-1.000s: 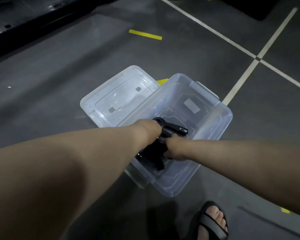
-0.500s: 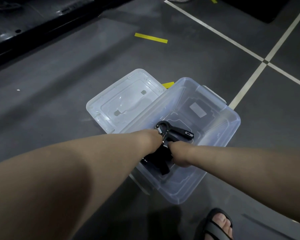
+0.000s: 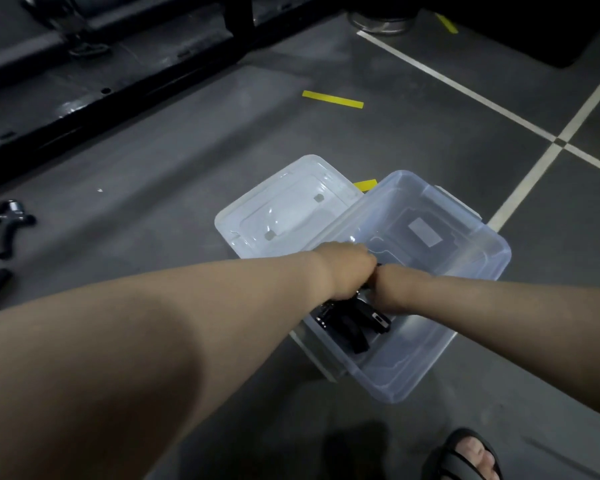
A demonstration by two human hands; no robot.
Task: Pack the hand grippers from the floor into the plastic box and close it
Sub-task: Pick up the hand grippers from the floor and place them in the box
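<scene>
One black strapped sandal (image 3: 465,457) on a foot stands at the bottom edge of the view, on the dark grey floor (image 3: 174,168). Beyond it two bare forearms reach forward, and their ends meet over the clear rectangular plastic box (image 3: 416,382). The left grip (image 3: 347,268) and the right grip (image 3: 385,289) touch each other, both seen from the back. Their fingers are hidden, so I cannot tell whether either one holds anything.

A bundle of black hand grippers (image 3: 352,323) lies inside the box at its near left corner, just beneath and on the near side of both grips. The rest of the box floor shows only a pale label. The clear plastic lid (image 3: 284,209) lies flat on the floor against the box's far left side, and a short yellow tape strip (image 3: 366,184) peeks out between them.

Another black hand gripper with a metal spring (image 3: 6,223) lies on the floor at the far left, well apart from the box. Farther off are a second yellow tape strip (image 3: 333,99), crossing white floor lines (image 3: 465,88) and a black metal frame (image 3: 118,81).
</scene>
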